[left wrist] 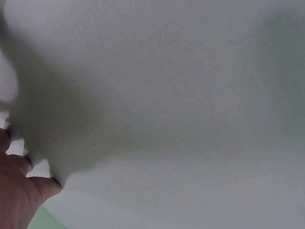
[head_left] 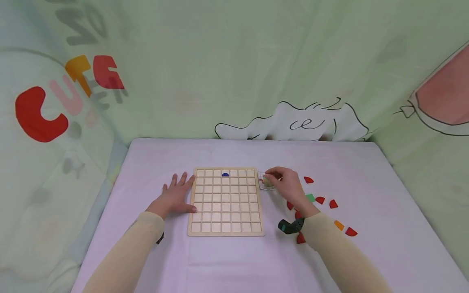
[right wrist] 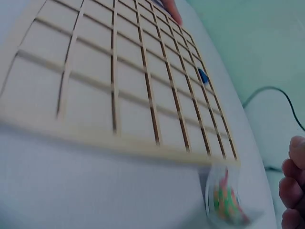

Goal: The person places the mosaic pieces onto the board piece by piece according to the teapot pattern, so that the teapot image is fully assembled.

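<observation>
A light wooden grid board [head_left: 225, 235] lies flat on the table, with a dark blue half-round piece [head_left: 225, 174] in the middle of its far row. My left hand [head_left: 173, 198] rests at the board's left edge, fingers spread, with thumb and index fingertips right at the frame. Beside the board's far right corner is a small white card [head_left: 261, 186] with a coloured pattern. My right hand [head_left: 287, 185] is over that card, thumb and fingers bent together. In the right wrist view its curled fingers [right wrist: 290, 193] show at the right edge; I cannot tell whether they pinch something.
Right of the board, several red quarter-round pieces [head_left: 351, 231] lie scattered, some partly behind my right forearm. A green piece [head_left: 310, 197] and an orange piece [head_left: 339, 225] lie among them. Printed curtains [head_left: 234, 73] hang behind the table [head_left: 234, 264] and at its sides.
</observation>
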Tool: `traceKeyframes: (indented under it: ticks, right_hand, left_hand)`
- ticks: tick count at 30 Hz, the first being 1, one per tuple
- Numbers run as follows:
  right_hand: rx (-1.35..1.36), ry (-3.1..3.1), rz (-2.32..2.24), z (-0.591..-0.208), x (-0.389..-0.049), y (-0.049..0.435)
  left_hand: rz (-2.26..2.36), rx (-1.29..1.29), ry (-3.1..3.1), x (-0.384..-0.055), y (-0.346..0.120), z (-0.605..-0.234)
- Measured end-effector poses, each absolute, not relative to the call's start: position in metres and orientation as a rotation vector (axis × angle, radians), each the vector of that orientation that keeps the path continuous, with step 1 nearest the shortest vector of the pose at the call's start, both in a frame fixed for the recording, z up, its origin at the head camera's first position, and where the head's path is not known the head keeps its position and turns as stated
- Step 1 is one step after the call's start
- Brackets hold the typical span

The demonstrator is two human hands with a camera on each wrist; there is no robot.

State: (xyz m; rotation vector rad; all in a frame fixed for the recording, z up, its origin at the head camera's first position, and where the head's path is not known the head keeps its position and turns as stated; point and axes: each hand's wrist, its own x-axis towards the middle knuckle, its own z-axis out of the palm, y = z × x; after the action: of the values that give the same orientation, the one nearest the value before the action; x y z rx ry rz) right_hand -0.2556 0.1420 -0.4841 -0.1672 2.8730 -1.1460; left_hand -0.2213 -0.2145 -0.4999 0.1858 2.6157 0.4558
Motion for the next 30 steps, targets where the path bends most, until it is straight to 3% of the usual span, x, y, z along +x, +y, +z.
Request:
traceKeyframes:
  ticks: [11, 30]
  right_hand:
    - [0.009, 2.89, -1.03, -0.497, -0.248, 0.24]
    - [0.087, 2.839, -1.005, -0.502, -0.252, 0.257]
  left_hand:
    - [0.431, 0.182, 2.611, -0.221, -0.22, -0.502]
    - [0.427, 0.213, 2.62, -0.218, -0.213, -0.498]
